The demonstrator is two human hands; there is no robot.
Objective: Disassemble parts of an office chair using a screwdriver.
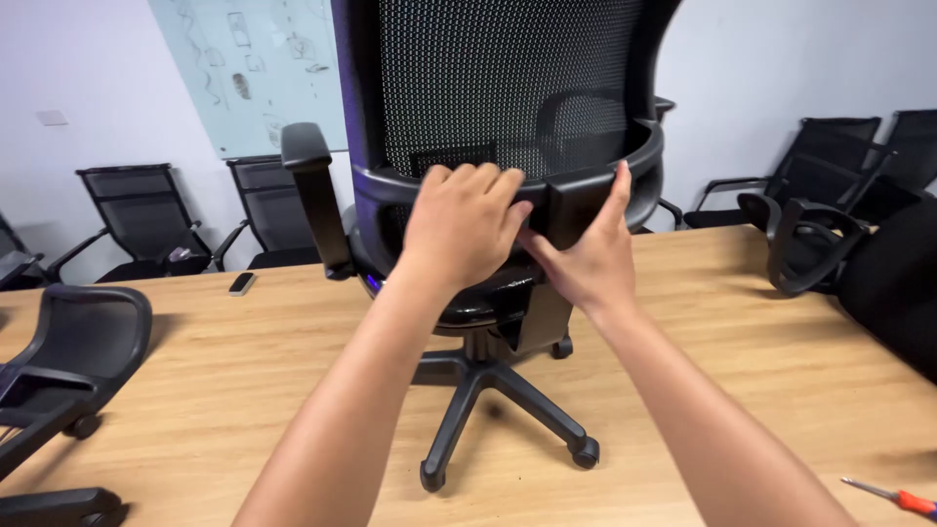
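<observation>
The left hand (pixel 467 226) curls over the lower rim of a black mesh office chair (pixel 508 88), fingers bent down onto the plastic frame in a firm grasp. Just beside it, the right hand (pixel 586 256) presses flat against the black back-support bracket (pixel 569 207), thumb raised along its edge and fingertips touching the left hand's. The chair stands upright on a wooden table (pixel 244 371), its five-star wheeled base (pixel 488 395) below the hands and an armrest (pixel 310 185) to the left. A phone (pixel 242 283) lies farther left; a red-handled screwdriver (pixel 898 499) lies near the right corner. Other black chairs (pixel 146 220) line the wall.
</observation>
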